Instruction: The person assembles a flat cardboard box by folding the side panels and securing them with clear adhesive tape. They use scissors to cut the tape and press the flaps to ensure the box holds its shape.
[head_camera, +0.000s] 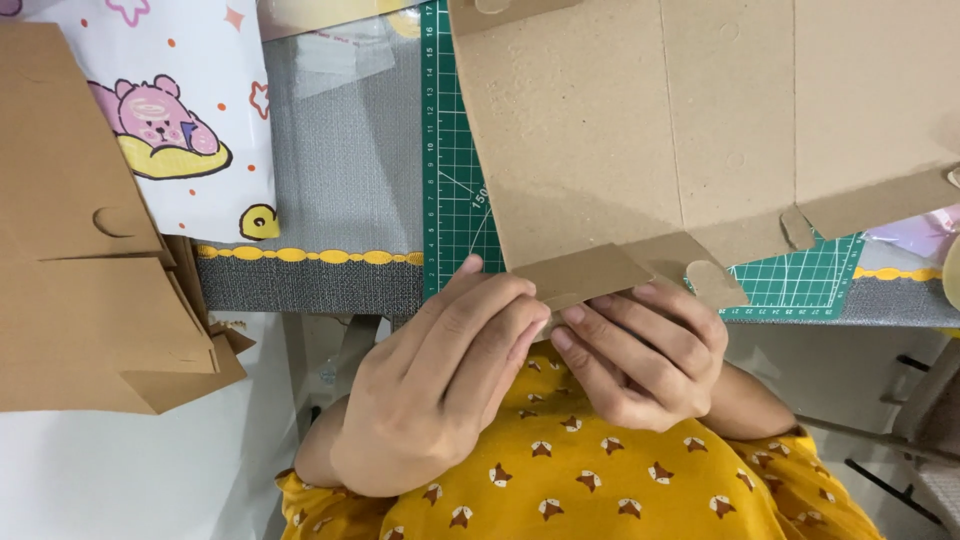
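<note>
A flat brown cardboard box blank (640, 130) with creases and tabs lies over a green cutting mat (450, 190) on the table. Its near corner flap (585, 272) is folded up at the table's front edge. My left hand (440, 375) pinches that flap from the left, thumb and fingers pressed on it. From the right, my right hand (640, 360) grips the same flap, fingers curled under the cardboard edge beside a rounded tab (712, 283).
A stack of folded brown cardboard pieces (90, 260) sits at the left, over a white sheet with a pink cartoon bear (190, 120). A grey table cover with yellow trim (330, 200) lies beside the mat. Below is my yellow patterned shirt (600, 490).
</note>
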